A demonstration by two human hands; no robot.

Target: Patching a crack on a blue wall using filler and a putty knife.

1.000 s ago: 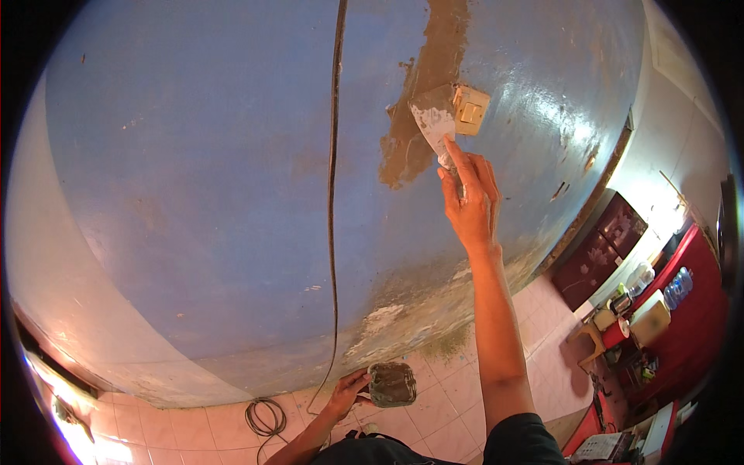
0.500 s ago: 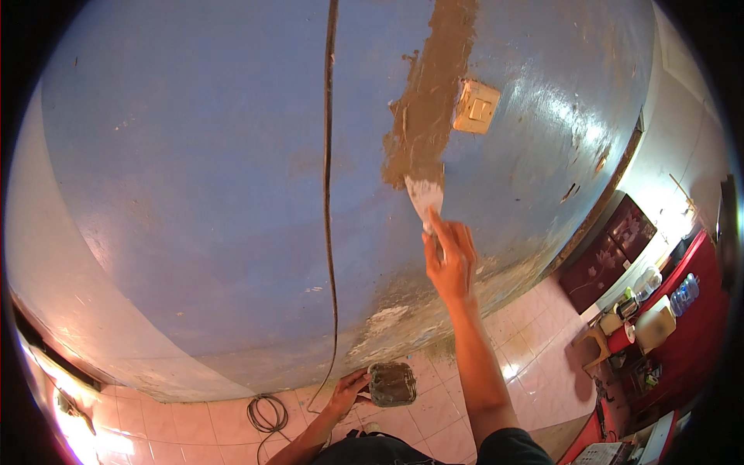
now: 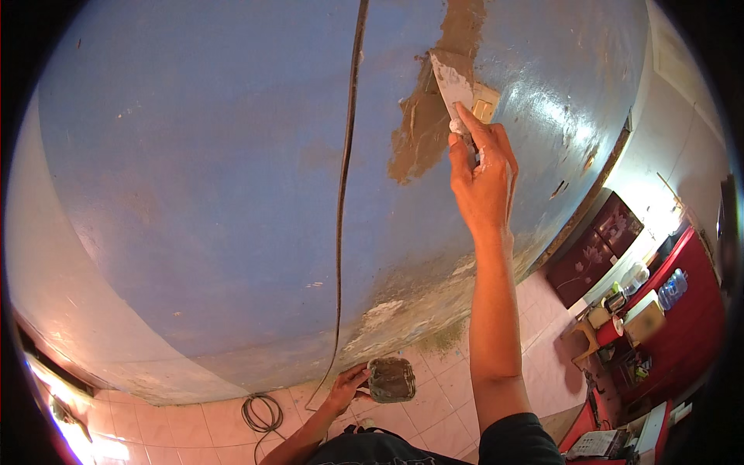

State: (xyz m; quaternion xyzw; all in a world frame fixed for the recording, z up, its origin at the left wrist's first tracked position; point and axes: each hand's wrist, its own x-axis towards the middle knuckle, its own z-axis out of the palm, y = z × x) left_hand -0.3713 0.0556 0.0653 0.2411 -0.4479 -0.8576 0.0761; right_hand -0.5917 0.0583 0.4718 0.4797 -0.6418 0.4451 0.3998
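Observation:
My right hand (image 3: 482,174) is closed round the handle of a putty knife (image 3: 453,81), index finger stretched along the blade. The blade lies against a strip of brown filler (image 3: 422,128) smeared down the blue wall (image 3: 232,170). Right beside the strip, a cream wall switch (image 3: 485,102) is partly covered by the blade and my hand. Low down near my body, my left hand (image 3: 348,387) grips the side of a small squarish tub (image 3: 392,380) with dark, wet-looking filler inside.
A black cable (image 3: 346,178) hangs down the wall, and a coil of it (image 3: 262,413) lies on the pink tiled floor (image 3: 174,422). To the right stand a dark red flowered fridge (image 3: 593,248), a wooden stool (image 3: 587,341) and a clear blue water bottle (image 3: 673,289).
My right hand has carried the putty knife upward along the filler strip, from its lower end to beside the switch. The left hand and tub have barely moved.

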